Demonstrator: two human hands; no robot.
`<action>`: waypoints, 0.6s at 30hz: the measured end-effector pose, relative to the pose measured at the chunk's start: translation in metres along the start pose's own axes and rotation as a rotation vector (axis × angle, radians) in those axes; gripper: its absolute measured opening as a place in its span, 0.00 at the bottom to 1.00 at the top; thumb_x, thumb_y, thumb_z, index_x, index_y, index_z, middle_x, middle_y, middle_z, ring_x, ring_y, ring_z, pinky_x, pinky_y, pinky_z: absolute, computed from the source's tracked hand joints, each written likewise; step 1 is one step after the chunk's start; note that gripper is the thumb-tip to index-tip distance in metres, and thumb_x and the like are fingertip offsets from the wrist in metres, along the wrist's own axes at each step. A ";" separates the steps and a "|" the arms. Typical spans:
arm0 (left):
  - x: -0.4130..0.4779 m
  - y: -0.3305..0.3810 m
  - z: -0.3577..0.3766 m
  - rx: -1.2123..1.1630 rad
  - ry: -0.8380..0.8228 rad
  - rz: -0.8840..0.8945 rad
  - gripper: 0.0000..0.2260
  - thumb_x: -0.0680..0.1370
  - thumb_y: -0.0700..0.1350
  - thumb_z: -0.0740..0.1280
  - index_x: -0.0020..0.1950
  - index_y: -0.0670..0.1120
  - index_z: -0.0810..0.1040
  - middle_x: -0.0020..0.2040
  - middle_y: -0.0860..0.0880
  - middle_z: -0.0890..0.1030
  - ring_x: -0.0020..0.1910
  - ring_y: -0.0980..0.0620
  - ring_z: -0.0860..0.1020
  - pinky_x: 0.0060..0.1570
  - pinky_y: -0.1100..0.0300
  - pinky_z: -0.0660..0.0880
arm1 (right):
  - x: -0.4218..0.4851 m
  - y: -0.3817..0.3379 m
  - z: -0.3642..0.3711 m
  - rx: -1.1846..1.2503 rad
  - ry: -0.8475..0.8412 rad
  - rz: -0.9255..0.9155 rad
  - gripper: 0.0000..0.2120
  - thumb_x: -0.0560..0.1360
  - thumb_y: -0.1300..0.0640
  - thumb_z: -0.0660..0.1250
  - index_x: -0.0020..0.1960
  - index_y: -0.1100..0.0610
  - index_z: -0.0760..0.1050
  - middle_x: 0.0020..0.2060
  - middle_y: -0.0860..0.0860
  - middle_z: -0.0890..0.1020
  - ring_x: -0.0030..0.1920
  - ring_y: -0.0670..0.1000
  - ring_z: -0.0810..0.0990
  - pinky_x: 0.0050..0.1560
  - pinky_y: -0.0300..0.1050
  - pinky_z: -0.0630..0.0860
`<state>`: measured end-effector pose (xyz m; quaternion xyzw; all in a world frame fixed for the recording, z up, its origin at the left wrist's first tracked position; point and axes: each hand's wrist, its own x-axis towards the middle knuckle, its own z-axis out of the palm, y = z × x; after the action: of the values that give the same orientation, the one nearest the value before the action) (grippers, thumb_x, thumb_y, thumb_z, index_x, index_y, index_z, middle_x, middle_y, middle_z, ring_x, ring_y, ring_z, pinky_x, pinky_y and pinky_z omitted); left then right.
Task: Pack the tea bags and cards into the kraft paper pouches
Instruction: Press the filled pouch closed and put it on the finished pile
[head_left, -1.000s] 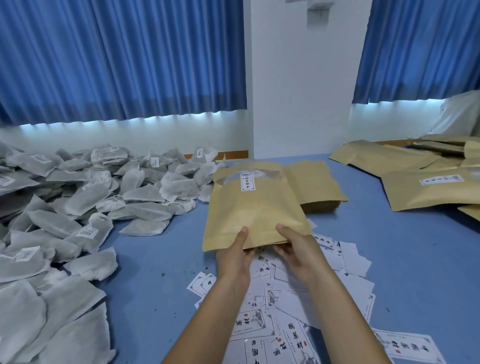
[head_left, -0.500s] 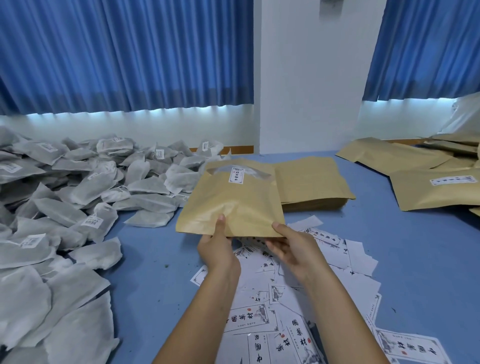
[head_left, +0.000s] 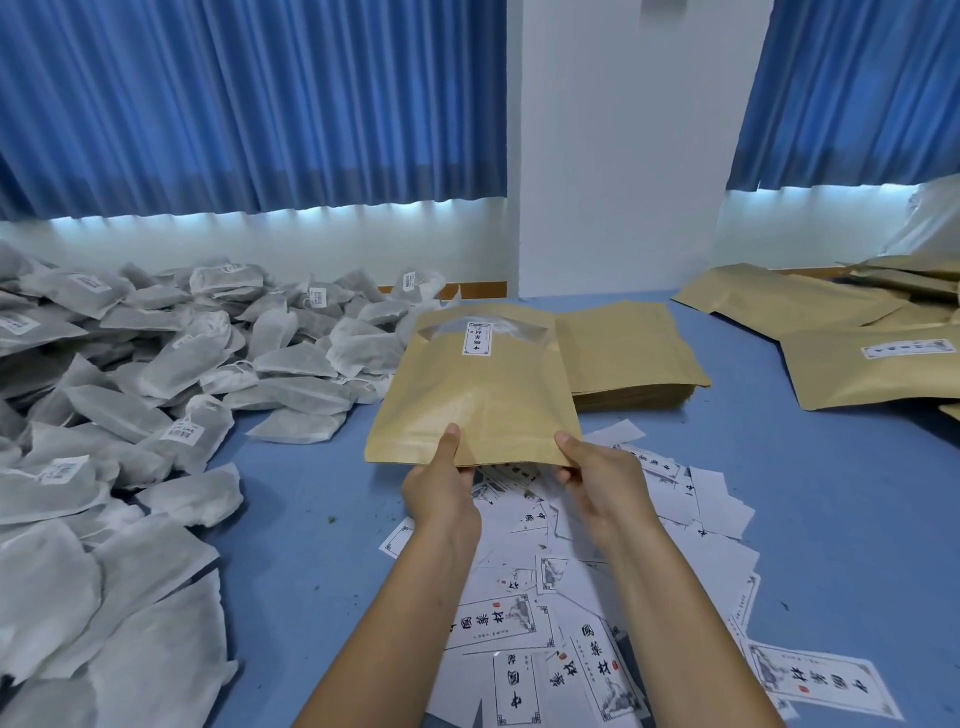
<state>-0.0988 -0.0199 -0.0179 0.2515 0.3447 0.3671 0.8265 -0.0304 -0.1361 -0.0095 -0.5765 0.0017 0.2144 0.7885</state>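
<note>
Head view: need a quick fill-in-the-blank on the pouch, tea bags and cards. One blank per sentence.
1. The left hand and right hand each grip the kraft pouch with the ____ on top.
2. The tea bags are heaped on the ____ side of the table.
3. The cards lie scattered on the table's ____ surface.
4. The stack of empty pouches lies to the kraft pouch's ____.

Missing words: thumb; left; blue; right.

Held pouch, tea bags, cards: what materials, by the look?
The pouch: matte brown kraft paper, creased; clear window near top, probably plastic film. The tea bags: thin whitish non-woven or filter paper, likely; grey contents show through. The cards: thin white printed paper, seemingly matte.
</note>
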 end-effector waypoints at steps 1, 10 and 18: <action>0.000 0.000 0.000 -0.012 -0.003 -0.005 0.07 0.74 0.40 0.72 0.50 0.40 0.78 0.52 0.44 0.83 0.42 0.52 0.82 0.43 0.62 0.78 | -0.002 -0.001 0.001 0.083 -0.014 0.033 0.09 0.75 0.64 0.69 0.37 0.65 0.76 0.31 0.55 0.77 0.29 0.47 0.75 0.29 0.36 0.75; 0.000 -0.002 0.001 -0.013 -0.009 -0.006 0.06 0.74 0.39 0.72 0.48 0.40 0.77 0.51 0.44 0.83 0.45 0.51 0.83 0.47 0.59 0.79 | -0.005 -0.001 0.005 0.044 -0.042 0.050 0.05 0.74 0.68 0.69 0.40 0.66 0.76 0.31 0.54 0.77 0.22 0.45 0.72 0.25 0.33 0.71; -0.004 -0.004 0.001 -0.027 -0.043 -0.019 0.04 0.75 0.38 0.71 0.47 0.41 0.77 0.50 0.45 0.83 0.41 0.53 0.83 0.44 0.61 0.78 | -0.006 0.002 0.010 0.178 -0.069 0.128 0.03 0.72 0.68 0.71 0.41 0.65 0.77 0.33 0.55 0.79 0.31 0.49 0.73 0.30 0.34 0.75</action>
<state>-0.0977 -0.0258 -0.0184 0.2447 0.3241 0.3581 0.8407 -0.0390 -0.1286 -0.0066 -0.4953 0.0305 0.2830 0.8208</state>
